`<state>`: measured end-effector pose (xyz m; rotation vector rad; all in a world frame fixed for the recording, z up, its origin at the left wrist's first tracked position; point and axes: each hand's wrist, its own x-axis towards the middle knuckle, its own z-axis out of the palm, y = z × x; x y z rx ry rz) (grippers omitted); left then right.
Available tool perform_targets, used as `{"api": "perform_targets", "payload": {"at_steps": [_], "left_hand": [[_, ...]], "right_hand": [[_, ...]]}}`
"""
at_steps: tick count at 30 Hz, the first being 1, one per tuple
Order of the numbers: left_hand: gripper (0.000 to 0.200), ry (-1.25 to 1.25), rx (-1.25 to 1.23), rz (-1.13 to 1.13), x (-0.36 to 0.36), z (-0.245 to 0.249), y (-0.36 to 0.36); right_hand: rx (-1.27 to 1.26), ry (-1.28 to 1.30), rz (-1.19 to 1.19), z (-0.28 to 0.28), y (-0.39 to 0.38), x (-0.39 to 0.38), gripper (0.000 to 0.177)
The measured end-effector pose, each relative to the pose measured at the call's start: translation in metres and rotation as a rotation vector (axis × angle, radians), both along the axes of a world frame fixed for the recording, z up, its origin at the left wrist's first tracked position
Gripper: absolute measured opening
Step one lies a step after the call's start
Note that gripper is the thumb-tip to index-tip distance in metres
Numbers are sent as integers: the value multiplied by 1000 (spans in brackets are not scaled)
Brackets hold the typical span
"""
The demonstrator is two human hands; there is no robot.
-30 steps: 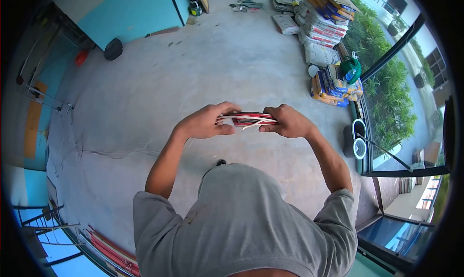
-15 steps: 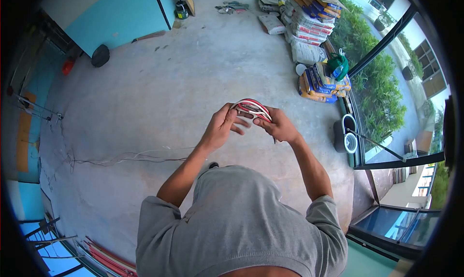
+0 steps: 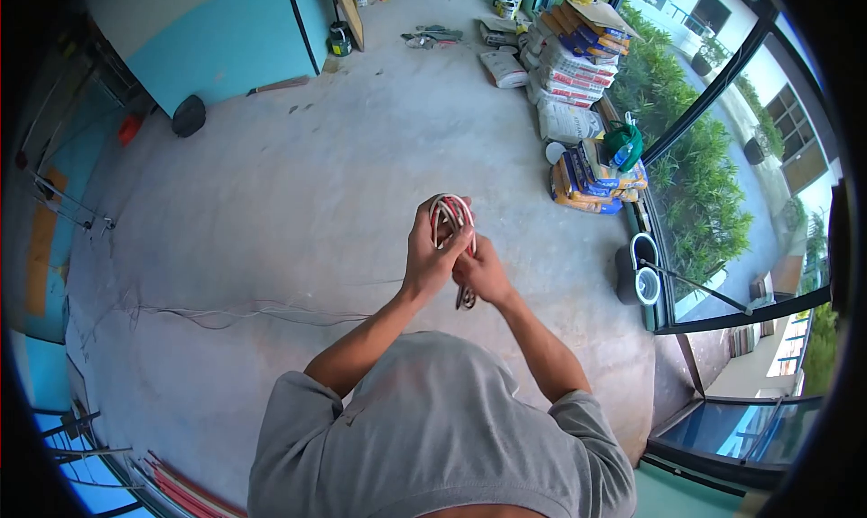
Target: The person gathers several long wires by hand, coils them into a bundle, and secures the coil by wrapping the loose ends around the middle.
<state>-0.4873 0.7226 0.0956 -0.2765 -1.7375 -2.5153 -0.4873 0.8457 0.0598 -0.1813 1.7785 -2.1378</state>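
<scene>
A small coil of red and white electrical wire (image 3: 452,211) is held up in front of my chest, its loops standing upright. My left hand (image 3: 432,258) is wrapped round the coil's left side, with the thumb across its front. Close against it, my right hand (image 3: 485,270) is closed on the lower part of the bundle. A darker looped end of the wire (image 3: 465,298) hangs out beneath my right hand. Some fingertips are hidden behind the coil and the other hand.
Thin loose wires (image 3: 262,311) trail across the concrete floor to the left. Stacked bags (image 3: 569,75) and more bags (image 3: 591,179) stand along the window at right, near a black bucket (image 3: 628,279). Red pipes (image 3: 185,489) lie at lower left.
My hands have come together, the right moving left and down to meet the left. The coil has turned from lying sideways between them to standing upright. My left fingers have closed around it.
</scene>
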Motion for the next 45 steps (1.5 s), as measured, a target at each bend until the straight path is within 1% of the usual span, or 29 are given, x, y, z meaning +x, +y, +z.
{"api": "perform_targets", "payload": {"at_steps": [1,2,4,6,8,11,15,17,20,22,23,26,27,30,31,34,35,38,39,42,44,45], "left_hand": [[43,-23,2,0,2,4,3],[44,-47,1,0,2,7,5],[35,-37,-97,53,1,10,9],[29,-45,-240,74,1,15,10],[25,-36,-257,79,-1,14,12],[22,26,-287,58,-7,8,12],[18,70,-349,26,-9,5,10],[16,87,-341,30,-10,0,9],[16,106,-352,32,-12,-5,5],[18,136,-357,46,-11,-4,3],[22,123,-334,17,-12,-6,0],[23,11,-259,-4,-11,-3,-1],[24,-23,-200,-28,-10,0,-2],[24,-42,-174,-64,-10,5,-3],[26,-38,-180,-65,-11,0,-4],[27,27,-297,-48,-11,-9,-3],[27,62,-385,-21,-9,-10,-2],[29,171,-543,62,0,-1,2],[37,191,-509,67,0,-6,4],[26,87,-404,-27,0,-17,9],[23,21,-340,-128,6,-11,13],[22,-15,-308,-177,7,-8,13]], "right_hand": [[110,59,-6,-5,-3,2,12],[122,188,-91,-7,-10,5,13],[142,443,-259,-8,-23,10,15],[203,446,-218,-10,-18,12,18],[281,436,-164,-20,-10,11,21],[316,373,-211,-2,-8,17,24],[327,251,-151,8,-7,22,25],[307,182,-129,8,-7,23,26],[256,250,-163,8,-11,22,23],[215,289,-148,1,-12,18,24],[195,306,-138,-2,-10,18,25],[226,317,-8,1,-2,20,30],[171,293,3,4,-2,24,36],[118,289,-42,-1,-8,27,43],[189,265,-44,0,-8,28,53],[101,190,-146,0,-22,37,66],[86,156,-158,4,-23,40,75],[565,664,-230,-11,-17,40,79],[571,652,-180,-12,-16,41,85],[57,206,-162,-31,-19,49,63],[-24,160,-131,-68,-11,46,41],[-65,134,-113,-64,-12,45,31]]}}
